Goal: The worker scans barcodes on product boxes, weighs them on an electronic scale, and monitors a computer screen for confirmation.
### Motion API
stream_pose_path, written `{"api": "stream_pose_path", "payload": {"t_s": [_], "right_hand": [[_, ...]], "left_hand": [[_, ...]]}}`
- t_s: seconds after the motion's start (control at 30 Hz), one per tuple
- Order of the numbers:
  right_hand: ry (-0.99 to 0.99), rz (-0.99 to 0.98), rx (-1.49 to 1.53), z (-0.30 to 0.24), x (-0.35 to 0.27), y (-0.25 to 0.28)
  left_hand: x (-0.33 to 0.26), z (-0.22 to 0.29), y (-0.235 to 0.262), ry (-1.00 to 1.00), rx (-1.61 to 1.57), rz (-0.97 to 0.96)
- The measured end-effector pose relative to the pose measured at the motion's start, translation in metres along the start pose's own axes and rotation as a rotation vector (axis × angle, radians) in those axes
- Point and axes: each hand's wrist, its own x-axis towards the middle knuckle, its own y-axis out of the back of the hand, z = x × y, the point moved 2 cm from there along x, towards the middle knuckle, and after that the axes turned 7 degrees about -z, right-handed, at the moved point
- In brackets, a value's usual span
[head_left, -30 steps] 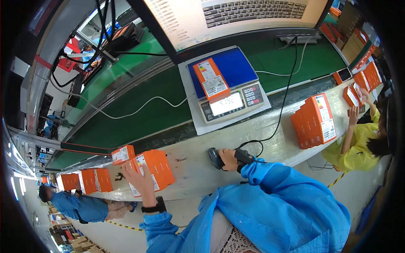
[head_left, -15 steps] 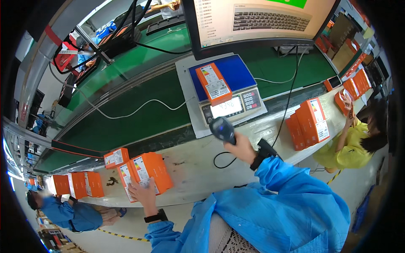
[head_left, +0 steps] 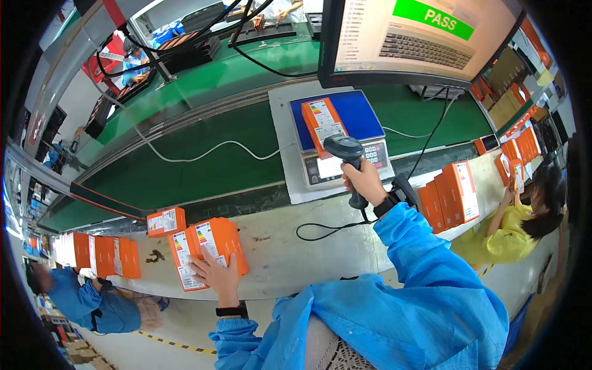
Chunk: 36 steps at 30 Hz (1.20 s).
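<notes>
Right hand [head_left: 365, 180] fisted on barcode scanner [head_left: 345, 150], aimed at orange box [head_left: 325, 122] on the weighing scale [head_left: 345, 132]. Left hand [head_left: 217, 274] flat, fingers spread, on next orange box [head_left: 213, 246], bench left of scale. Scan step, I reckon; next swap calls for lifting the scanned box off first.

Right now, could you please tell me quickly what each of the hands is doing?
Left hand: open, fingers spread flat on the orange box at the bench edge.
Right hand: closed around the grip of the handheld scanner, raised over the scale.
</notes>
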Motion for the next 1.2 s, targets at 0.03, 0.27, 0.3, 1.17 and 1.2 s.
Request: {"api": "stream_pose_path", "payload": {"t_s": [0.03, 0.27, 0.3, 1.17, 1.2], "right_hand": [[-0.003, 0.003, 0.012, 0.000, 0.001, 0.000], [-0.010, 0.010, -0.001, -0.003, 0.002, 0.001], [-0.006, 0.023, -0.029, -0.003, 0.001, 0.001], [-0.030, -0.173, -0.566, 0.132, -0.047, -0.031], [0.127, -0.078, -0.494, 0.115, -0.041, -0.025]], "left_hand": [[0.000, 0.000, -0.001, 0.021, -0.005, -0.019], [0.001, 0.001, -0.002, 0.008, 0.024, 0.050], [0.001, 0.001, -0.002, 0.010, 0.032, 0.042], [0.003, -0.008, -0.011, 0.028, 0.012, -0.070], [0.002, -0.007, -0.011, 0.073, 0.039, -0.104]]}}
